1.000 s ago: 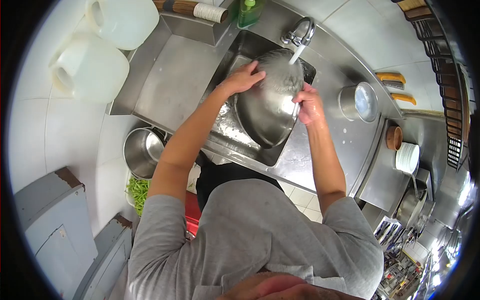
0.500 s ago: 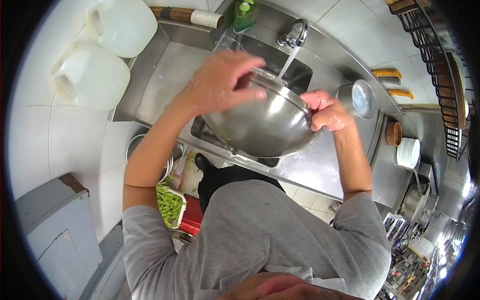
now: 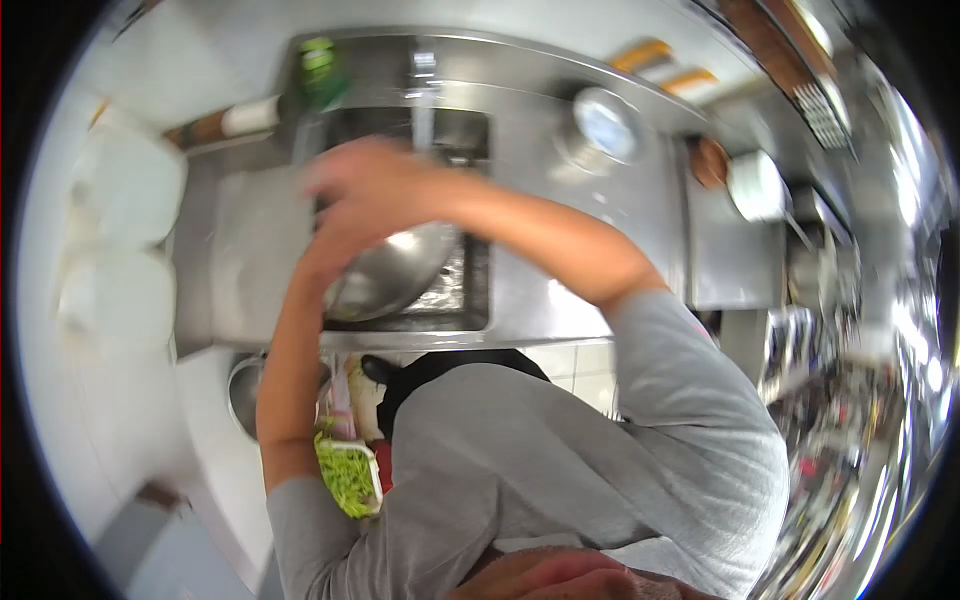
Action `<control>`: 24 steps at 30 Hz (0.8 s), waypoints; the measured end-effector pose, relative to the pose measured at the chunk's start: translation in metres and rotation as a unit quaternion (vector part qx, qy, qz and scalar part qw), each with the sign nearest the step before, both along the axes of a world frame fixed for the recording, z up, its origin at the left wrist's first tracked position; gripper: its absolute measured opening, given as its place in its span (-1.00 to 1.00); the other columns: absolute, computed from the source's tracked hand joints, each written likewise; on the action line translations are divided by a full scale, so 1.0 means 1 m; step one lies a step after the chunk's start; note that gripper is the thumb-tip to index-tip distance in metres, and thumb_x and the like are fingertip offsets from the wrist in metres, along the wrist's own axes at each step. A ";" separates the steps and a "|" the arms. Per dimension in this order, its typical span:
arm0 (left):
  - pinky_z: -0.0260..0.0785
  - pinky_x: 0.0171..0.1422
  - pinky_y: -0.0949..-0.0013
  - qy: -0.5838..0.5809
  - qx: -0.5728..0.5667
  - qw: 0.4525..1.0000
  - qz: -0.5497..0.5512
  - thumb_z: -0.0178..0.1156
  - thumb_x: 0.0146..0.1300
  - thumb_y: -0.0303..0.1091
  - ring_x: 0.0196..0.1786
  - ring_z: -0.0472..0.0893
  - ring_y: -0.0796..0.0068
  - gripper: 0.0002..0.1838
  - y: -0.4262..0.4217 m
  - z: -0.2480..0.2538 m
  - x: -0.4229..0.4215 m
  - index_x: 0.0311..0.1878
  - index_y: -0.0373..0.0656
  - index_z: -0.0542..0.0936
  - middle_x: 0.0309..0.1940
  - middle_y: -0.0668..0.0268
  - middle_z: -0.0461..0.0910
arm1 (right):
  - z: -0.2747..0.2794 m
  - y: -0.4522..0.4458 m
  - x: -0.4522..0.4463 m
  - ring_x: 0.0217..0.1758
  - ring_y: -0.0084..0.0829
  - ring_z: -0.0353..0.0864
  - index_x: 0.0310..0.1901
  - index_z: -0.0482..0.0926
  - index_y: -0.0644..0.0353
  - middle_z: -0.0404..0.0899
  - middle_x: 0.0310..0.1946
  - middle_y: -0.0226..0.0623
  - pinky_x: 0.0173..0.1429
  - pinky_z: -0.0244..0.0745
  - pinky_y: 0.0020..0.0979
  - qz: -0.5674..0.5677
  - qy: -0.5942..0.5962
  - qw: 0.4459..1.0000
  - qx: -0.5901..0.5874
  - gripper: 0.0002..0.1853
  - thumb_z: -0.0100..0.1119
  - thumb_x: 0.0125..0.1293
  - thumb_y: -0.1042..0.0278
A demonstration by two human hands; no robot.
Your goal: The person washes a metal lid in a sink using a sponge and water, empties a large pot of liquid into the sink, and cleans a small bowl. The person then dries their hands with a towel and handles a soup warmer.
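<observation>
A shiny metal bowl point(image 3: 395, 275) is tilted within the sink basin point(image 3: 476, 280), its rounded outside facing me. My left hand point(image 3: 335, 250) is at the bowl's left side and seems to grip it, with its fingers partly hidden. Crossing over from the right, my right hand point(image 3: 375, 190) lies above the bowl and overlaps the left hand. Motion smears its fingers, so whether it touches the rim is unclear. Behind the hands, water runs from the faucet point(image 3: 424, 70).
Green soap bottle point(image 3: 320, 75) stands behind the sink. On the right counter are a metal pot point(image 3: 603, 125), a wooden container point(image 3: 709, 162) and stacked white plates point(image 3: 757, 187). White jugs point(image 3: 130, 190) stand at left. Below sits a tub of green vegetables point(image 3: 347, 478).
The bowl has moved left and down into the sink. My right hand has left the bowl's right rim and swung across to the left. The view has turned and blurred.
</observation>
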State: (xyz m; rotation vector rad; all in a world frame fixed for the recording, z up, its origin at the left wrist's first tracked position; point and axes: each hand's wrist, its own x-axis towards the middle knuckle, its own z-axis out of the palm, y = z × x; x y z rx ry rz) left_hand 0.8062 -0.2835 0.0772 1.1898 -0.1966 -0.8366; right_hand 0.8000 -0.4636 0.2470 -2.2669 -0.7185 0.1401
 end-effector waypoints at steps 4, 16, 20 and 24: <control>0.42 0.20 0.34 0.098 -0.079 0.988 0.085 0.37 0.22 -0.36 0.07 0.56 0.52 -0.52 0.002 -0.054 0.036 0.20 -0.21 0.53 0.04 0.38 0.61 | 0.008 0.209 0.044 -0.28 -0.12 0.64 -0.34 0.75 0.05 0.71 -0.35 -0.11 -0.15 0.56 0.00 0.323 -0.032 0.924 -0.203 -0.79 0.19 0.05 0.21; 0.49 0.14 0.26 0.133 -0.202 0.965 0.103 0.40 0.22 -0.36 0.07 0.59 0.47 -0.52 0.004 -0.060 0.039 0.21 -0.20 0.54 0.05 0.33 0.60 | 0.033 0.202 0.043 -0.23 -0.18 0.72 -0.32 0.75 0.20 0.73 -0.31 -0.08 -0.14 0.61 -0.17 0.227 -0.246 0.932 -0.141 -0.70 0.22 0.19 0.11; 0.51 0.12 0.23 0.116 -0.223 0.964 0.082 0.40 0.22 -0.37 0.07 0.60 0.45 -0.51 -0.009 -0.058 0.037 0.21 -0.19 0.54 0.05 0.31 0.60 | 0.023 0.091 0.046 -0.21 -0.20 0.74 -0.32 0.75 0.25 0.73 -0.29 -0.07 -0.13 0.63 -0.23 0.085 -0.076 0.993 0.009 -0.65 0.22 0.23 0.08; 0.54 0.04 0.32 0.115 -0.106 0.982 0.104 0.33 0.24 -0.53 -0.06 0.66 0.46 -0.56 -0.023 -0.017 0.037 0.20 -0.19 0.55 -0.10 0.33 0.66 | -0.071 -0.057 0.048 -0.21 -0.34 0.74 -0.13 0.64 0.45 0.70 -0.27 -0.11 -0.04 0.70 -0.35 -0.285 0.349 0.783 0.428 -0.76 0.15 0.38 0.40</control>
